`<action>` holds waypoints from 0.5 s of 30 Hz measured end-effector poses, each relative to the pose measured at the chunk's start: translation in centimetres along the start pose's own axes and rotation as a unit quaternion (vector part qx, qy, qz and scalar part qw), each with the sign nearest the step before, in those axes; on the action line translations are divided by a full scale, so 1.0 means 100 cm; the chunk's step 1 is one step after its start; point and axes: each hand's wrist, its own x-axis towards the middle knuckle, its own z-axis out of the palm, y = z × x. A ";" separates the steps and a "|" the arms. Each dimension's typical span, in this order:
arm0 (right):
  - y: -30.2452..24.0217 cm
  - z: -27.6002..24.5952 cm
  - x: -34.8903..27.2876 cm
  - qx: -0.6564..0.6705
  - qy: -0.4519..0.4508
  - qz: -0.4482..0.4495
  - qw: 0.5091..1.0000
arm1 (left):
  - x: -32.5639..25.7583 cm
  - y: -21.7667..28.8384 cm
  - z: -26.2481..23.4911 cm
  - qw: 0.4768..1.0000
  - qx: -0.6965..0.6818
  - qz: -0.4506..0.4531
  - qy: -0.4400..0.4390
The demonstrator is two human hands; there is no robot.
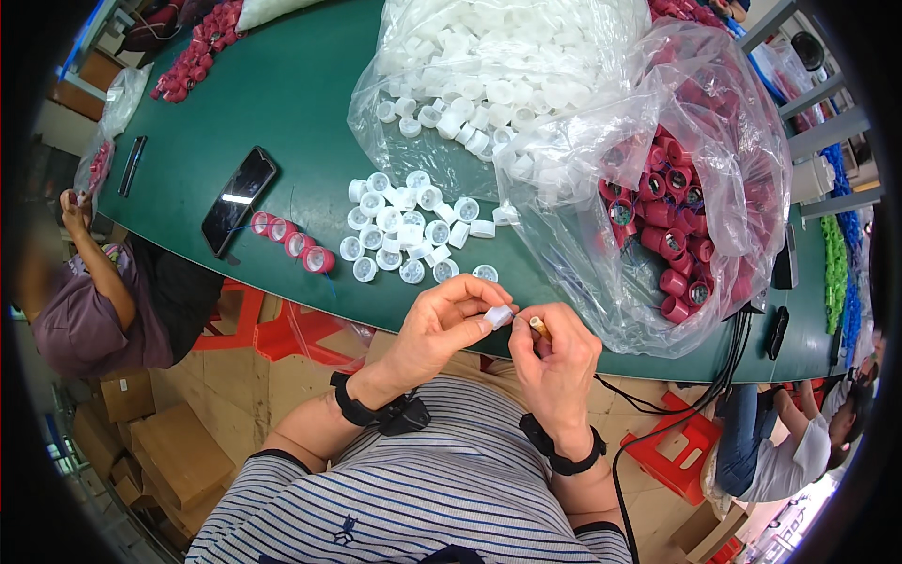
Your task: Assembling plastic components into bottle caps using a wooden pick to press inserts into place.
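Head view, items in order of nearness to the hands.

Left hand [440,324]: hovering just past the near edge of the green table [310,113], fingers curling narrow and pinching a small white cap [499,316] between thumb and fingertips. A black wristband is sitting on the wrist.

Right hand [556,362]: meeting the left at the middle, fingers closing tightly around a small tan-tipped stick [539,326], whose tip is lying just beside the white cap; whether the two are touching cannot be told.

Loose white caps [409,230]: lying in a scattered cluster on the table, just beyond the hands.

Row of red caps [293,241]: lying in a short line left of the white cluster, beside a black phone [239,199] resting face up.

Clear bag of white caps [470,66]: slumping open at the far middle of the table.

Clear bag of red caps [676,216]: sagging at the right, near the table edge, well filled.

Pile of red caps [197,52]: lying at the far left of the table.

Other persons: one sitting at the left edge, another at the lower right, both apart from these hands.
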 end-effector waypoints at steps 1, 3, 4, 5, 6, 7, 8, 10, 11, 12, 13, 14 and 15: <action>0.000 0.000 0.000 0.004 0.001 0.001 1.000 | 0.000 0.000 0.000 1.000 0.012 0.000 -0.001; 0.000 0.001 0.000 0.006 0.001 0.006 1.000 | -0.001 0.000 -0.001 1.000 0.018 -0.001 -0.005; 0.000 0.001 0.000 0.009 0.002 0.012 1.000 | -0.001 0.000 -0.001 1.000 0.024 -0.002 -0.010; 0.000 0.001 -0.001 0.008 0.001 0.012 1.000 | -0.001 0.000 -0.001 1.000 0.024 -0.002 -0.010; 0.000 0.002 -0.001 0.014 0.002 0.015 1.000 | -0.002 0.000 0.000 1.000 0.012 -0.009 -0.002; 0.001 0.002 -0.001 0.020 0.003 0.017 1.000 | -0.002 0.000 0.000 1.000 0.001 -0.016 0.005; 0.000 0.002 0.000 0.020 0.003 0.017 1.000 | -0.002 0.000 0.000 1.000 0.001 -0.016 0.006; -0.003 0.000 0.000 0.017 0.001 0.020 1.000 | -0.003 0.000 0.000 1.000 0.016 -0.011 -0.002; -0.003 0.000 0.000 0.016 0.001 0.020 1.000 | -0.003 0.000 -0.001 1.000 0.015 -0.011 -0.002; -0.004 0.000 0.000 0.013 -0.001 0.022 1.000 | -0.003 -0.001 -0.002 1.000 0.018 -0.011 -0.004; -0.004 -0.001 0.000 0.009 -0.002 0.025 1.000 | -0.003 -0.001 -0.002 1.000 0.021 -0.012 -0.006; -0.003 0.000 0.000 0.009 -0.002 0.025 1.000 | -0.003 -0.001 -0.002 1.000 0.021 -0.012 -0.006; -0.002 0.001 0.000 0.012 0.003 0.018 1.000 | -0.003 -0.002 -0.002 1.000 0.019 -0.012 -0.004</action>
